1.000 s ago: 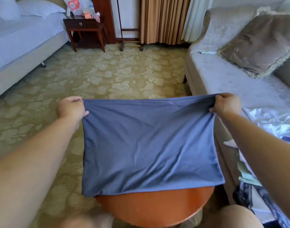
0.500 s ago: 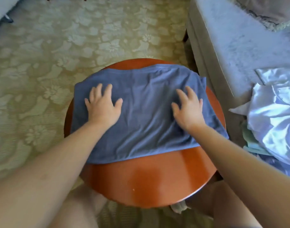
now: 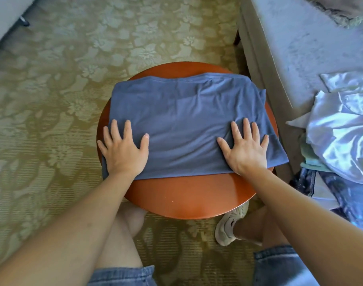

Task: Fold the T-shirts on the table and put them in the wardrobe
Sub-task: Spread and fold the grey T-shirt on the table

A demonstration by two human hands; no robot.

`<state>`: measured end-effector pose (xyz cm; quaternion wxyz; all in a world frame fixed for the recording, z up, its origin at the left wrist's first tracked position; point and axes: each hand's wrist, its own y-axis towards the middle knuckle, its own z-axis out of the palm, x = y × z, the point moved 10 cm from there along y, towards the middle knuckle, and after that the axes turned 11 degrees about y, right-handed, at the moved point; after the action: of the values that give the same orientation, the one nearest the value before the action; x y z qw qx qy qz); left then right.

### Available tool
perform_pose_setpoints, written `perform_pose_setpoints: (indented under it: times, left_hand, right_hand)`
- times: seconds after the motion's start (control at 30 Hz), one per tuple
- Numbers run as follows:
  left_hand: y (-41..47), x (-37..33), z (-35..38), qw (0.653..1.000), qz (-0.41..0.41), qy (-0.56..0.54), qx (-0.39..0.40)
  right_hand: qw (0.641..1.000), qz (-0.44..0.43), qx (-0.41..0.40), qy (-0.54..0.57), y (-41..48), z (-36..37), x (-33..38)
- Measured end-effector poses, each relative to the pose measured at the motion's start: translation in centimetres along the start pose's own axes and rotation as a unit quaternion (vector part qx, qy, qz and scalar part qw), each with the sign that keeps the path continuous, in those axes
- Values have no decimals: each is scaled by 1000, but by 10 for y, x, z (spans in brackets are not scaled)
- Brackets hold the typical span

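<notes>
A blue T-shirt, folded into a wide rectangle, lies flat on a small round orange-brown table. Its right edge hangs slightly past the table's rim. My left hand rests palm down with fingers spread on the shirt's near left corner. My right hand presses flat, fingers spread, on the near right part of the shirt. Neither hand grips the cloth.
A grey sofa stands close on the right, with a pile of white and light-blue shiny clothes on its near end. Patterned yellow-green carpet surrounds the table. My knees and a shoe sit under the table's near edge.
A second ago both hands held the shirt up by its top corners; it now lies on the table. Since half a second ago my hands slid outward and toward me across the cloth.
</notes>
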<state>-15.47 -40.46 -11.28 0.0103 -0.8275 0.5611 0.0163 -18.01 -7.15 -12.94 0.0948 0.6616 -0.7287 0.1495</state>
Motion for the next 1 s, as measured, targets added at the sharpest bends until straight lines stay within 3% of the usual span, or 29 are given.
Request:
perform_pose_setpoints:
  times: [0.2,0.63,0.8,1.0]
  left_hand:
    - [0,13,-2,998,-49,-31,-34]
    - [-3,21,-13,980,-74,-171,-74]
    - [5,33,-13,971,-141,-194,2]
    - [-2,60,-4,937,-235,-234,109]
  right_hand:
    - [1000,2,-18,2,0,-1,-1]
    - [1000,-1,-19,3,-1,0,-2]
    - [1000,-5,-22,6,0,-2,-3]
    - [1000,-12,-20,8,0,-1,-1]
